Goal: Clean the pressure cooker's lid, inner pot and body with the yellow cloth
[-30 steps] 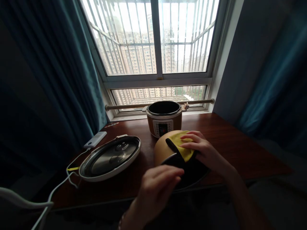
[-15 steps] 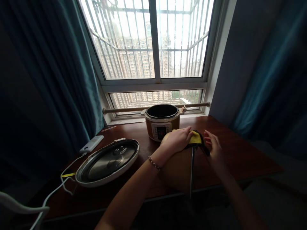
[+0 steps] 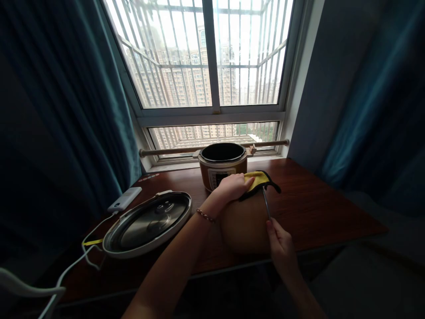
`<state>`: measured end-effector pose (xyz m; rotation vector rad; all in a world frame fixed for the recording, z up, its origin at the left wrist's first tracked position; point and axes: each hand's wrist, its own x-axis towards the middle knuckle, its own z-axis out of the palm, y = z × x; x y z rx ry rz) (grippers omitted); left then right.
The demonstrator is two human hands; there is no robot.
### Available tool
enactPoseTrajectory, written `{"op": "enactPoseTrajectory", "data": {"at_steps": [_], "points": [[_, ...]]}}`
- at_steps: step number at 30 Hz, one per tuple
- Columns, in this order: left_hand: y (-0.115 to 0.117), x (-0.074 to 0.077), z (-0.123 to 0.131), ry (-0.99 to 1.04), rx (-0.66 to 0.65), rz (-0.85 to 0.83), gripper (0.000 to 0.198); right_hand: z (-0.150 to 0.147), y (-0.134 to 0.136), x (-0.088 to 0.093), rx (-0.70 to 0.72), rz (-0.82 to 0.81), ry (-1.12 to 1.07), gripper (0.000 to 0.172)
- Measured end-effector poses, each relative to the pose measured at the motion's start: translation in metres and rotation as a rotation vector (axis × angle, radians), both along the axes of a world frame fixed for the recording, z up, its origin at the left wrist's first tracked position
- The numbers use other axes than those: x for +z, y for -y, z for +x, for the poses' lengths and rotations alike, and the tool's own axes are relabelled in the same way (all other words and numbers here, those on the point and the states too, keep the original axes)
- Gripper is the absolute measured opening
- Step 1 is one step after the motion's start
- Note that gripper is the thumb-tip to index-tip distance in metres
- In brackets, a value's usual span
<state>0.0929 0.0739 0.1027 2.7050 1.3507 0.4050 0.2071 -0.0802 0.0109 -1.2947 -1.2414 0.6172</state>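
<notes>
A tan inner pot point(image 3: 245, 226) is tipped on its side at the table's front, with its thin metal rim facing right. My left hand point(image 3: 232, 186) lies over the top of the pot, its fingers closed on a yellow cloth point(image 3: 257, 178) with black edging. The cloth drapes across the pot's upper side and over the rim. Lower down, my right hand point(image 3: 280, 243) pinches the rim between thumb and fingers. Just behind stands an electric pressure cooker point(image 3: 206, 173), lidless, with a dark inside; my left hand partly hides its control panel.
On the left, a round cooker lid point(image 3: 146, 226) rests with its metal underside up. Beyond it are a white power strip point(image 3: 124, 199) and a white cable point(image 3: 71, 268). The wooden table point(image 3: 318, 204) reaches the window, where a horizontal rod point(image 3: 172, 151) runs behind the cooker.
My right hand has come down from beside the cloth to grip the pot's rim. My left hand has shifted slightly left, and the cloth's free corner now sticks out to the right.
</notes>
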Motion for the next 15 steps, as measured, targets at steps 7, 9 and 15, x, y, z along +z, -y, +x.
{"op": "enactPoseTrajectory", "data": {"at_steps": [7,9,15], "points": [[-0.011,0.001,-0.021,0.062,-0.174,0.153,0.039,-0.006,-0.001,0.011,0.079,0.008,-0.006,0.046],[0.005,0.001,-0.024,0.157,-0.238,0.207,0.033,-0.006,-0.002,0.009,0.079,-0.011,-0.032,0.046],[0.089,-0.029,-0.035,0.302,-0.366,0.289,0.037,0.007,-0.012,0.002,0.11,0.016,-0.222,0.04]]}}
